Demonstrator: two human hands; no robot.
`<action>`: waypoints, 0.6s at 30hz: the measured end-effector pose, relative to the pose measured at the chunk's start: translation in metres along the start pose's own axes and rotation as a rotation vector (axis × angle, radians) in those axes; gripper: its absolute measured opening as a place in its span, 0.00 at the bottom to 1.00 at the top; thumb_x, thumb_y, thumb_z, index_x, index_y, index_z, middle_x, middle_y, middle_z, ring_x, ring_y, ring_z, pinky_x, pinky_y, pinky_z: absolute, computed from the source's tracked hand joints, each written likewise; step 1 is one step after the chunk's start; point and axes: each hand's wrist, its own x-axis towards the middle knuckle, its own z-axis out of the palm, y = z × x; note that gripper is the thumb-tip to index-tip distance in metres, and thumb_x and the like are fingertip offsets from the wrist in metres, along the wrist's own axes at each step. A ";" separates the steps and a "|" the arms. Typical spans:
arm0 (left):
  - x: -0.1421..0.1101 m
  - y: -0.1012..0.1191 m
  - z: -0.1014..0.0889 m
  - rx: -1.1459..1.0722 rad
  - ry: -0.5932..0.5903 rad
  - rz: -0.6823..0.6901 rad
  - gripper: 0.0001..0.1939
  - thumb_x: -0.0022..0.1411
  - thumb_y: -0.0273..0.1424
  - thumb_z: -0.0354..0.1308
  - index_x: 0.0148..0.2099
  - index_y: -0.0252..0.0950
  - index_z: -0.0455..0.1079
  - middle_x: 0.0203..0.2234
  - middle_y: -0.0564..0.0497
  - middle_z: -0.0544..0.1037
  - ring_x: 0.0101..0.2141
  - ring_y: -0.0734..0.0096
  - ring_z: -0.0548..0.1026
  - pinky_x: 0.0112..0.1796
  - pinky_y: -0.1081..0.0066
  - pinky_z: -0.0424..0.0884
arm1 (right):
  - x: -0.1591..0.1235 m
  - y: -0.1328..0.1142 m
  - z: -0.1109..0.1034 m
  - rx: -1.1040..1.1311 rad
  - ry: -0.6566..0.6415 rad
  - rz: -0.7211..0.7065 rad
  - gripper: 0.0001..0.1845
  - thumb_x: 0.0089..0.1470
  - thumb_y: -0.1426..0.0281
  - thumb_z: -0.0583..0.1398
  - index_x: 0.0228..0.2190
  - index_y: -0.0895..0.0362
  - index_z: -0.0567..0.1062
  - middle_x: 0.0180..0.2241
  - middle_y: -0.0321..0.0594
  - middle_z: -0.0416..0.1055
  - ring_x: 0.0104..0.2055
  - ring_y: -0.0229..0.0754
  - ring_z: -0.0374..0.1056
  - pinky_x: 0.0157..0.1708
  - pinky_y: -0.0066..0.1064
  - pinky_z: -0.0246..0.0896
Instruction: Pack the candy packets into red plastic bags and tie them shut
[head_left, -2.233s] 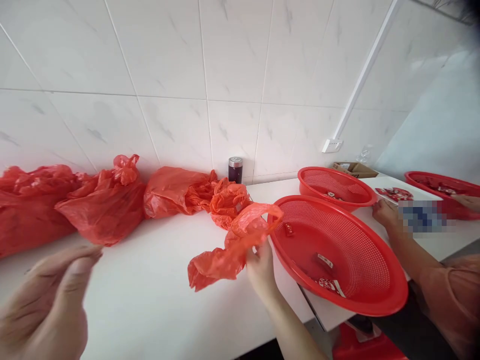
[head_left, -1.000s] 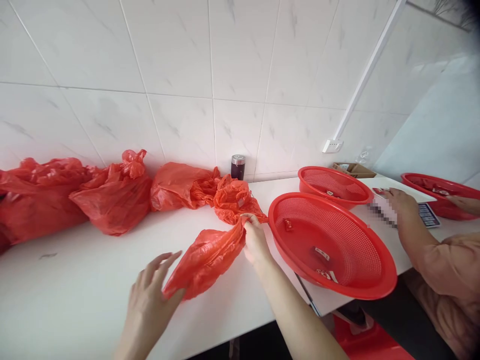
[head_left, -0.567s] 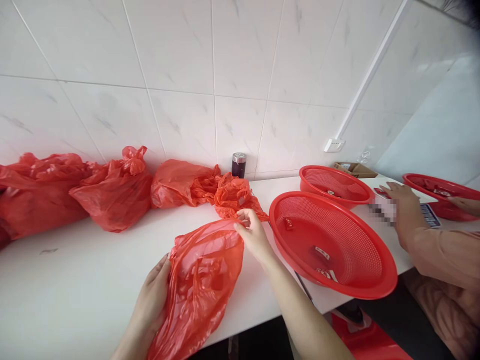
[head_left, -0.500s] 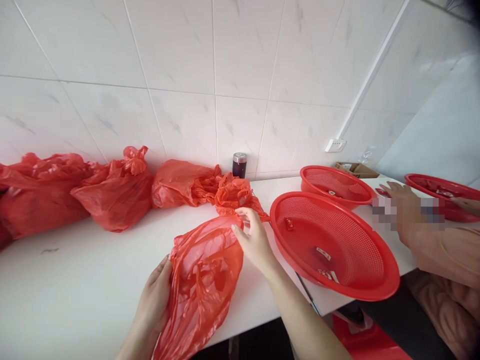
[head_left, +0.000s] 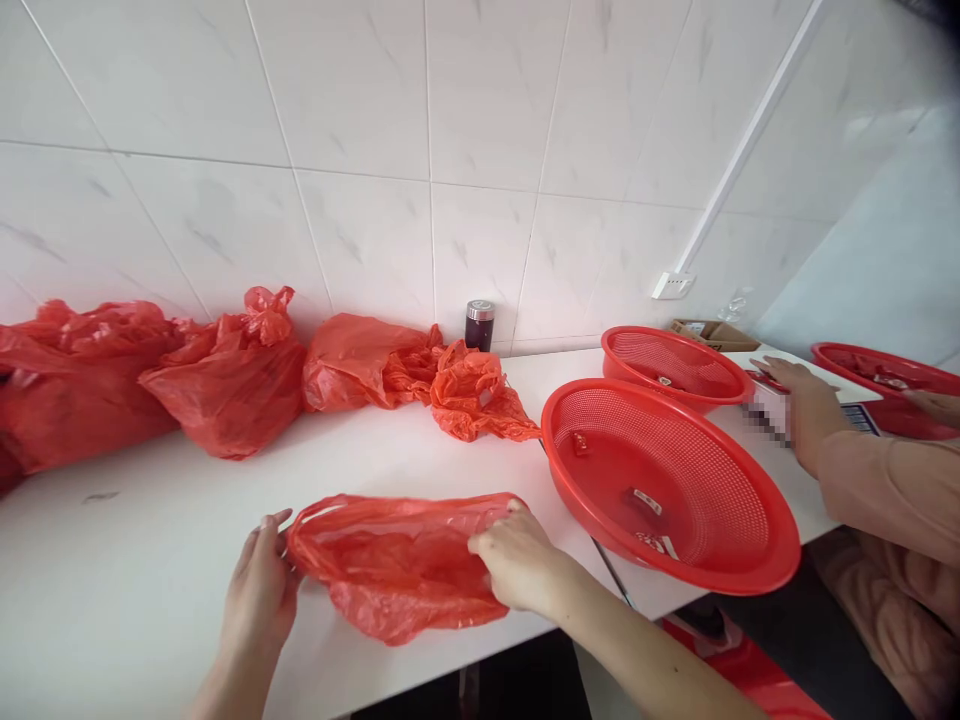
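A thin red plastic bag (head_left: pixel 409 570) is stretched sideways just over the front of the white table, its mouth spread wide and its inside showing. My left hand (head_left: pixel 259 590) grips the bag's left end by the handle loop, thumb and fingers closing on the film. On the opposite side, my right hand (head_left: pixel 517 555) has its fingers curled round the right edge of the bag. Right of that hand stands a large red plastic basket (head_left: pixel 712 480) with a few small packets at its bottom.
Filled red bags (head_left: pixel 232 400) line the wall on the left, with a crumpled red bag (head_left: pixel 472 390) beside them. Behind it stands a dark lidded bottle (head_left: pixel 479 325). A second red basket (head_left: pixel 675 365) sits further back. At right, a co-worker's hand (head_left: pixel 814 400) rests near a box.
The bag has gone from hanging upright to being pulled wide sideways, its mouth broader. My left hand moved left and my right hand came down and nearer to me.
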 end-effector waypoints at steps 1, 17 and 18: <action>-0.007 0.001 -0.001 0.035 0.033 0.086 0.13 0.62 0.43 0.51 0.43 0.41 0.66 0.35 0.53 0.72 0.33 0.69 0.72 0.36 0.68 0.71 | 0.001 -0.001 -0.004 0.008 0.031 0.004 0.11 0.32 0.83 0.60 0.15 0.55 0.68 0.15 0.34 0.68 0.22 0.42 0.67 0.42 0.42 0.57; 0.013 -0.031 0.000 1.208 -0.604 0.603 0.22 0.63 0.37 0.47 0.58 0.49 0.67 0.60 0.48 0.66 0.53 0.56 0.71 0.54 0.56 0.66 | -0.049 0.024 -0.083 0.475 0.046 -0.091 0.22 0.55 0.69 0.61 0.51 0.42 0.72 0.50 0.36 0.72 0.51 0.43 0.69 0.52 0.36 0.61; 0.015 -0.033 -0.004 1.154 -0.634 0.597 0.22 0.63 0.40 0.48 0.59 0.49 0.66 0.60 0.49 0.66 0.54 0.56 0.71 0.55 0.56 0.65 | -0.057 0.041 -0.098 0.465 0.115 -0.010 0.22 0.55 0.67 0.60 0.52 0.41 0.71 0.51 0.35 0.71 0.52 0.44 0.68 0.52 0.37 0.60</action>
